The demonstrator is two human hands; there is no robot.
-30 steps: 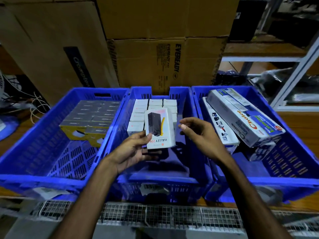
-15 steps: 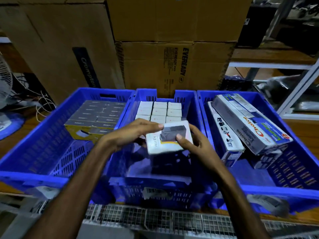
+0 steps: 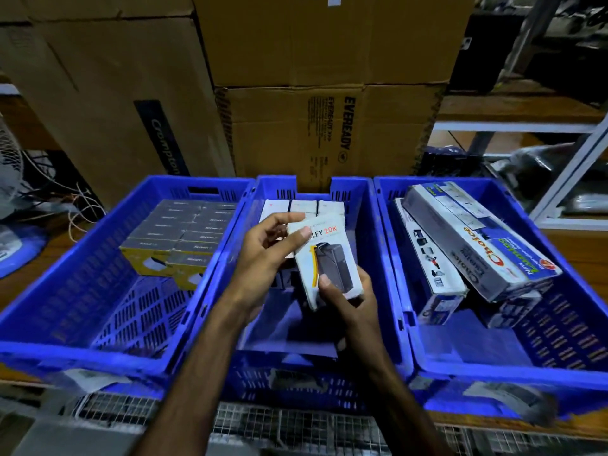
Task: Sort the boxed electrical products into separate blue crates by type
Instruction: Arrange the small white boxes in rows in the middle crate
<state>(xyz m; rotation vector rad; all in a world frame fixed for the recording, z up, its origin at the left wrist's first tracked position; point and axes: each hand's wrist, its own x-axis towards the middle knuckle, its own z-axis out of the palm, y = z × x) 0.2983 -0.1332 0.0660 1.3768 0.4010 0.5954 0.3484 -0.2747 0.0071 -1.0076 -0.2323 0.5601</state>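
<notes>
Three blue crates stand side by side. Over the middle crate (image 3: 378, 258) both hands hold a white power bank box (image 3: 329, 258) printed "20K". My left hand (image 3: 266, 258) grips its top left corner, thumb on the front. My right hand (image 3: 345, 301) holds its lower end. Behind the box, white boxes (image 3: 302, 205) of the same kind are stacked at the crate's far end. The left crate (image 3: 65, 307) holds rows of grey and yellow boxes (image 3: 184, 235). The right crate (image 3: 559, 340) holds long "Choice" boxes (image 3: 477, 245) lying at angles.
Large cardboard cartons (image 3: 312, 126) stand right behind the crates. A wire mesh shelf edge (image 3: 296, 426) runs along the front. A fan and loose wires (image 3: 19, 192) sit at the far left. A white metal rack (image 3: 575, 166) stands at the right.
The box went from held upright in my left hand, to lying sideways in both hands, to upright again with its printed front toward me. The camera moved closer.
</notes>
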